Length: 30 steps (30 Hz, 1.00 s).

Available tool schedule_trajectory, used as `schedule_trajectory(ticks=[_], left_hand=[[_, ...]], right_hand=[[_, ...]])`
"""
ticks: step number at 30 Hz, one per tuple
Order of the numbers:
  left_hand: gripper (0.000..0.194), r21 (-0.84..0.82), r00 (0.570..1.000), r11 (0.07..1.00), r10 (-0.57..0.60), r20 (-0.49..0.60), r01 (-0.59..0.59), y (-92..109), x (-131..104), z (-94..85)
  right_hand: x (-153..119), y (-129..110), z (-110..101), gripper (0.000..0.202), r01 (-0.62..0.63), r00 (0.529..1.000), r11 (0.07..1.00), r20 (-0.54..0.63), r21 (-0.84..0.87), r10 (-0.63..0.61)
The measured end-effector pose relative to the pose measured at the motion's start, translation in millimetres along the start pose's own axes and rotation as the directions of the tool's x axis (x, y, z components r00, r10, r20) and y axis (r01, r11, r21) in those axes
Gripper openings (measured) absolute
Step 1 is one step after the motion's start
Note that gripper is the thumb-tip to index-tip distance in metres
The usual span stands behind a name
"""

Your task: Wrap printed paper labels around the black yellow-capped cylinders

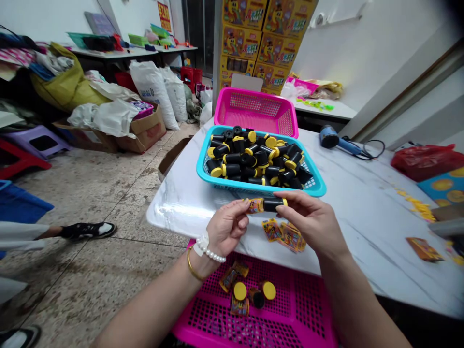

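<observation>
Left hand (227, 223) and right hand (311, 217) pinched shut on black tube (272, 204) at frame centre, printed sleeve (255, 206) half on, blue basket (217, 180) just above.

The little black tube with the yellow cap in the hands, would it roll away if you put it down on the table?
Probably. The black tube looks round and smooth, and the white table looks slick. It seems light: fingertips alone hold it. The printed wrap at one end looks thin and floppy.

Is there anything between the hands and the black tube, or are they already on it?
Nothing visible stands between them. The left hand and right hand both grip the black tube with its label directly, above the table edge, just in front of the blue basket.
</observation>
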<state>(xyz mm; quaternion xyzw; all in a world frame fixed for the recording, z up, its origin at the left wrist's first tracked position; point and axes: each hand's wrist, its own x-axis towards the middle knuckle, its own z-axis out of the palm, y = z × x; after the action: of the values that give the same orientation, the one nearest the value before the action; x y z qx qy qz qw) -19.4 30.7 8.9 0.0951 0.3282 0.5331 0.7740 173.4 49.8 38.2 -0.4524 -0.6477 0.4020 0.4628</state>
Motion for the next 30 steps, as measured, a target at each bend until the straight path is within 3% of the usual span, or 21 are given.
schedule_trajectory(ticks=[3, 6, 9, 12, 16, 21, 26, 30], left_hand=[[0.017, 0.038, 1.000, 0.999, 0.018, 0.001, -0.018, -4, 1, 0.8], [0.020, 0.079, 0.998, 0.995, 0.059, 0.010, -0.059, -8, 1, 1.9], [0.021, 0.085, 0.996, 0.993, 0.087, 0.009, -0.088, -8, 1, 1.8], [0.019, 0.085, 0.996, 0.993, 0.083, -0.016, -0.081, -9, 2, -0.4], [0.015, 0.070, 0.999, 0.996, 0.054, -0.001, -0.054, -9, 2, -2.7], [0.017, 0.015, 0.999, 1.000, -0.003, 0.038, 0.002, -8, 2, -2.2], [0.022, 0.015, 0.999, 1.000, 0.014, 0.038, -0.015, -14, 5, -3.3], [0.026, 0.096, 0.997, 0.993, 0.068, 0.029, -0.071, -20, 2, -2.8]], right_hand=[[-3, -3, -2, 0.026, 0.110, 0.993, 0.976, -0.013, -0.188, -0.115], [-8, -11, -5, 0.033, 0.250, 0.968, 0.895, 0.078, -0.369, -0.238], [-12, -16, -6, 0.039, 0.307, 0.951, 0.863, 0.170, -0.401, -0.259], [-13, -18, -7, 0.037, 0.237, 0.966, 0.909, 0.184, -0.342, -0.182], [-7, -14, -7, 0.028, -0.006, 0.985, 0.994, 0.172, -0.112, 0.025], [-1, -2, -2, 0.027, -0.294, 0.948, 0.945, 0.172, 0.144, 0.268], [-8, -7, 2, 0.030, -0.211, 0.976, 0.977, 0.045, -0.041, 0.213], [-13, -17, 6, 0.029, -0.163, 0.983, 0.982, 0.064, -0.097, 0.170]])
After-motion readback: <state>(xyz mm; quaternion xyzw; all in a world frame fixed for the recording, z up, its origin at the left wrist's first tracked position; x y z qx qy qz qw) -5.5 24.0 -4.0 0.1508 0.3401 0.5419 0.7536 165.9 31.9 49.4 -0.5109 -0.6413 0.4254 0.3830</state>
